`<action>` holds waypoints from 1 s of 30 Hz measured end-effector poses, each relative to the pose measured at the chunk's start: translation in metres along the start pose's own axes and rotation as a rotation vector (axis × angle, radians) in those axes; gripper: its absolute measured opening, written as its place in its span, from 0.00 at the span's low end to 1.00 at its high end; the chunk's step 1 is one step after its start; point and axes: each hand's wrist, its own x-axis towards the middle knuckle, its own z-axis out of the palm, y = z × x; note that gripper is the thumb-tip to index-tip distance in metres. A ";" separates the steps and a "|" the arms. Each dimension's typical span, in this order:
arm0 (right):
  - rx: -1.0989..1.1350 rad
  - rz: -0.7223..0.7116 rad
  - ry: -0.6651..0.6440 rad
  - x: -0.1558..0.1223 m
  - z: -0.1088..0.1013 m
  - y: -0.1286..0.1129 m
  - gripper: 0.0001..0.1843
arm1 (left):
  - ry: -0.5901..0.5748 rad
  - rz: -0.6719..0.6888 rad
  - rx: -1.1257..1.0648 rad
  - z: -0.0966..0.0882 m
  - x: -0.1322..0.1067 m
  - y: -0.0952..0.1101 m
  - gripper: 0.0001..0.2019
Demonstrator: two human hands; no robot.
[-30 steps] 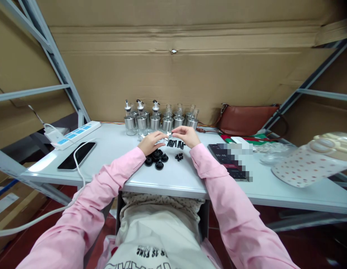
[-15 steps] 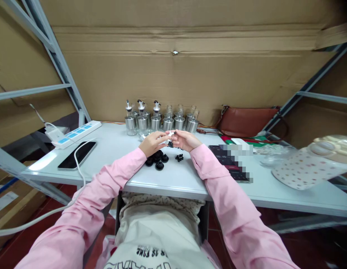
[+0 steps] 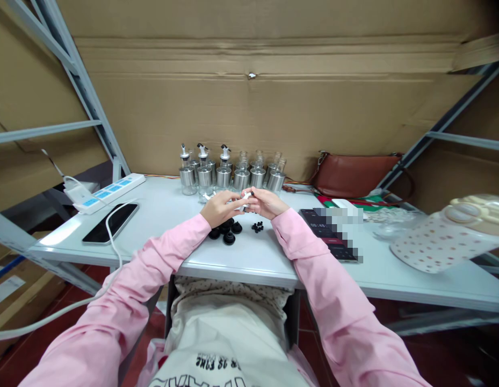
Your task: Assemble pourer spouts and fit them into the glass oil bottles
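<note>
Left hand: the left hand (image 3: 221,207) is curled, its fingertips pinching a small white spout (image 3: 244,198) from its own side.
Right hand: the right hand (image 3: 269,203) is curled too, pinching the spout's other end, where a tiny black tip shows.
Spout's place: held between both hands, raised just above the table (image 3: 249,258).
Handling: it looks light, stiff plastic, smooth and small enough to slip. A fingertip pinch on the body, away from the thin tip, seems safest.
Below the hands: black stoppers (image 3: 226,232) under the left hand and small black bits (image 3: 256,227) just under the right.
Beyond the hands: glass bottles (image 3: 223,172) in a row, probably fragile.
</note>
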 end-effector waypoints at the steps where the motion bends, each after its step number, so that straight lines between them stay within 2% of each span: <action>1: -0.004 -0.006 0.005 0.000 0.000 0.000 0.13 | -0.002 0.001 0.000 0.000 0.000 0.000 0.15; 9: -0.042 -0.037 0.008 0.002 -0.002 0.003 0.16 | 0.023 0.029 0.001 0.000 0.001 0.001 0.15; 17: 0.009 -0.048 0.087 0.003 0.004 0.002 0.17 | -0.090 -0.083 -0.090 -0.005 0.004 -0.004 0.18; 20: 0.022 -0.115 0.155 0.002 0.003 -0.001 0.19 | -0.053 -0.202 -0.125 -0.013 0.003 -0.017 0.24; 23: 0.034 -0.161 0.221 0.002 -0.001 -0.004 0.21 | -0.006 -0.415 -0.101 -0.020 -0.003 -0.035 0.19; 26: 0.031 -0.163 0.272 0.002 -0.004 -0.004 0.22 | -0.120 -0.559 -0.031 -0.021 -0.011 -0.050 0.13; 28: 0.021 -0.154 0.284 0.002 -0.004 -0.004 0.22 | -0.232 -0.586 -0.002 -0.018 -0.016 -0.056 0.11; 30: 0.014 -0.148 0.282 0.002 -0.004 -0.004 0.21 | -0.310 -0.557 -0.016 -0.015 -0.020 -0.058 0.10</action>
